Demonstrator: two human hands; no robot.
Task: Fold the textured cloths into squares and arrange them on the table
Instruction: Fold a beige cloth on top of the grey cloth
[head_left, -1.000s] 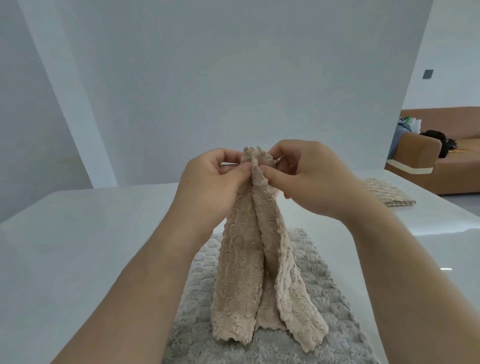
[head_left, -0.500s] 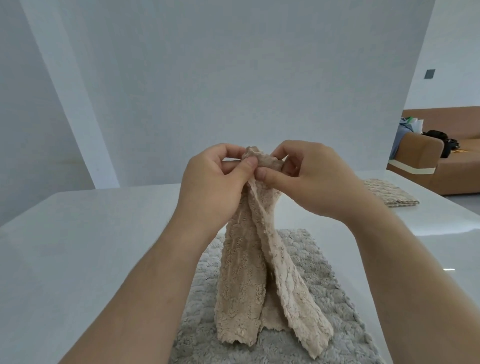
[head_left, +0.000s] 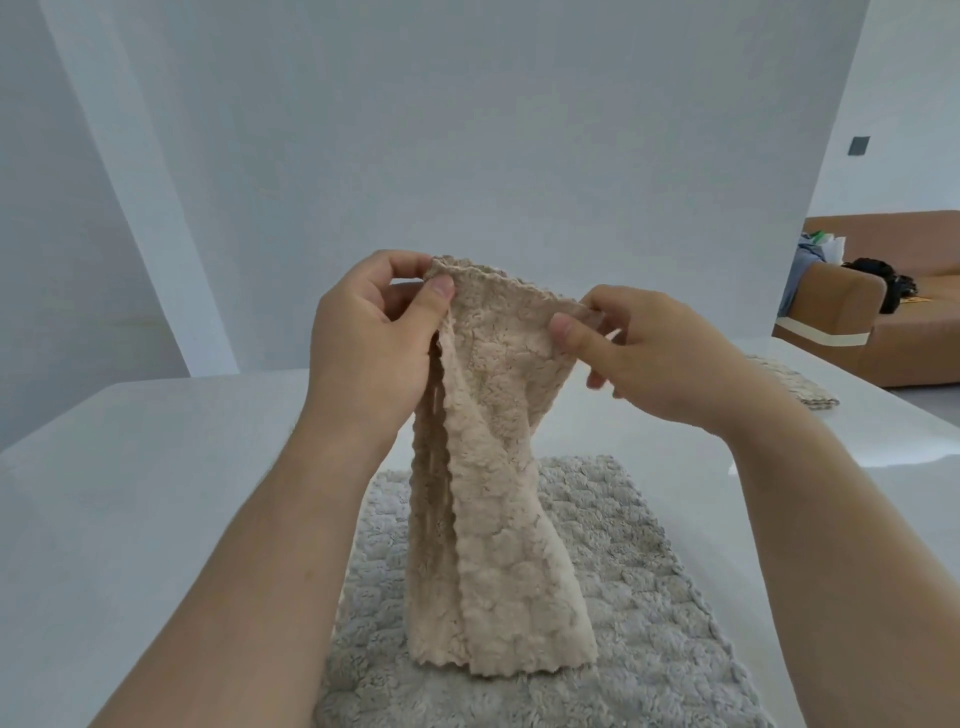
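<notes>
Presently the beige cloth hangs above the grey cloth, its lower hem at or just over that cloth's pile; whether they touch cannot be told. The left hand pinches one upper corner between thumb and fingers, and the right hand pinches the other likewise. Risk noted: the panel hangs twisted, with a second layer doubled behind on the left-hand side, so lowering it as it stands would likely give a skewed, uneven square. The light pinches could also slip on the plush. Against half a second ago, the hands have parted, and the bunched top edge is now drawn out between them.
</notes>
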